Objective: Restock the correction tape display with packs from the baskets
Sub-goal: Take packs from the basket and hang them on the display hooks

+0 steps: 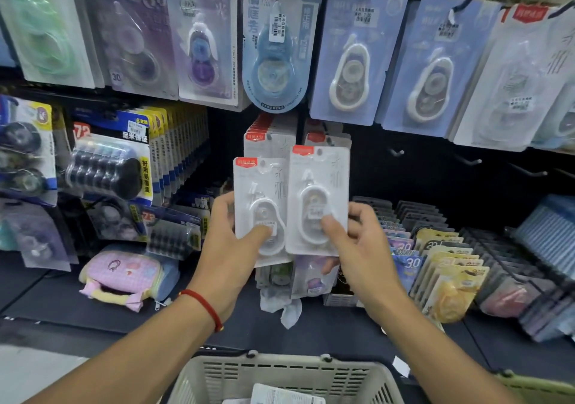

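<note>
My left hand (231, 242) grips a white correction tape pack (259, 192) with a red top label, thumb on its blister. My right hand (357, 242) holds a second, matching pack (320, 186) beside it, slightly higher. Both packs are upright in front of a peg row of the same white packs (270, 139) on the black display wall. A beige basket (280, 378) sits below my arms, with a white pack (280, 396) lying inside. A red cord is round my left wrist.
Blue and purple tape packs (342, 55) hang in the upper row. Bare pegs (466, 159) jut from the wall at right. Yellow and dark packs (445, 267) stand in shelf trays at right. A pink pouch (121, 276) lies on the shelf at left. A green basket rim (538, 388) shows bottom right.
</note>
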